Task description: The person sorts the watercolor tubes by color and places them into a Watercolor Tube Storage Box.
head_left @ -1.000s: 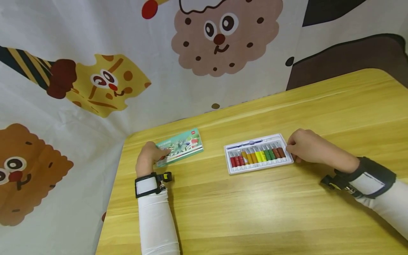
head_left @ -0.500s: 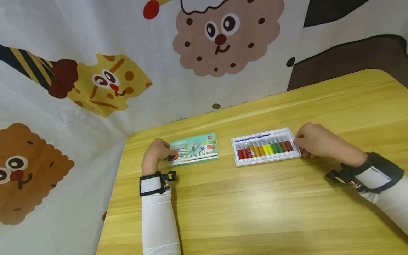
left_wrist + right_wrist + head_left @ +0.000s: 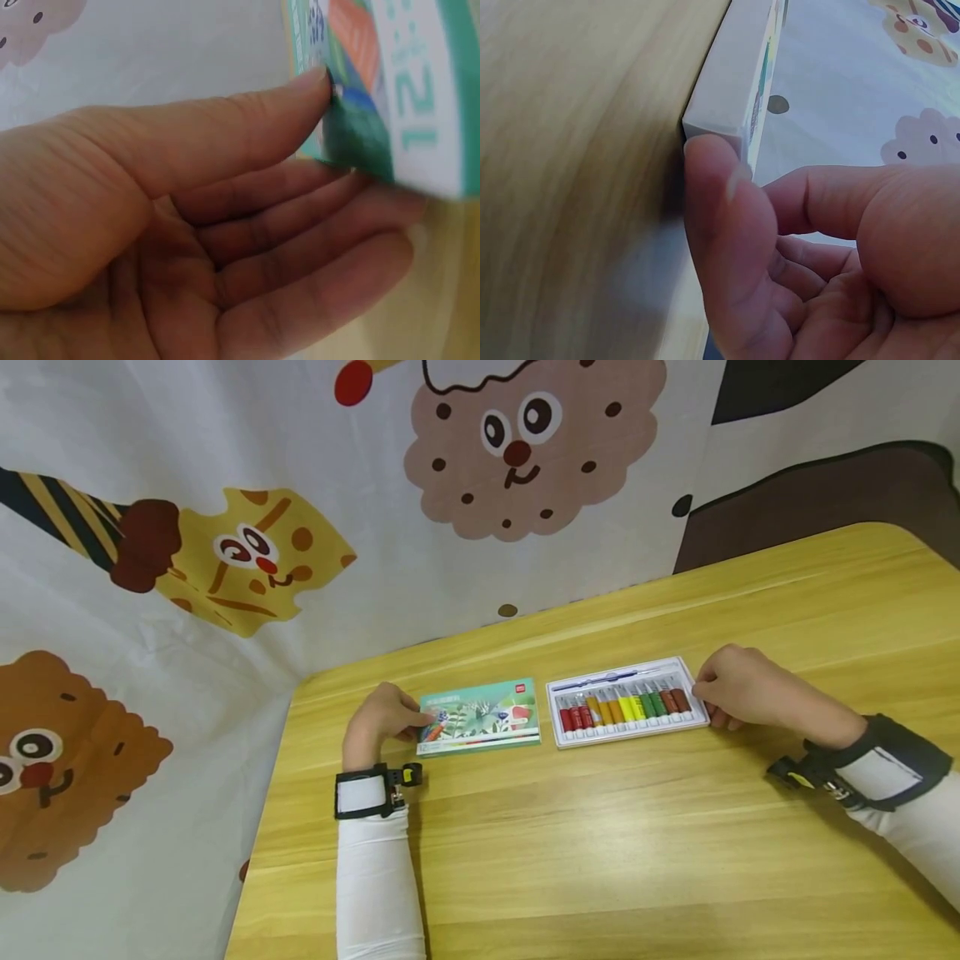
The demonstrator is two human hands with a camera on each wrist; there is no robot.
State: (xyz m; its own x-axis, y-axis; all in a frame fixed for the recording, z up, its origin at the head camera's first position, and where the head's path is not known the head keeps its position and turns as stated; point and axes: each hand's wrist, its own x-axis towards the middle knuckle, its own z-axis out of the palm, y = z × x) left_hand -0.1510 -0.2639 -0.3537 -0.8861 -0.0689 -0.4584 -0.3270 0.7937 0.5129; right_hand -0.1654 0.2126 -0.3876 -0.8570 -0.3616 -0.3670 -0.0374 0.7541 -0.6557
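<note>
My left hand [image 3: 384, 720] pinches the left end of a green printed paint box [image 3: 480, 718], thumb on the top face and fingers below. Close up in the left wrist view, the box [image 3: 420, 97] is tilted and shows a "12" by its edge. At the right end of a white tray [image 3: 633, 739], my right hand [image 3: 738, 687] grips the short side. The tray carries a row of paint tubes [image 3: 615, 708], from red through yellow and green to brown, and a thin blue paintbrush [image 3: 603, 680]. In the right wrist view, fingertips press the tray's corner [image 3: 716, 112].
Both things are over a wooden table [image 3: 570, 860], with a narrow gap between the box and the tray. Behind the far edge hangs a pale curtain [image 3: 390, 577] with cartoon biscuit prints. A camera strap [image 3: 367, 793] sits on each wrist.
My left hand has brought the green box rightward, closer to the tray, and turned it more level. My right hand has shifted the tray slightly right and away from me, then nearly stopped.
</note>
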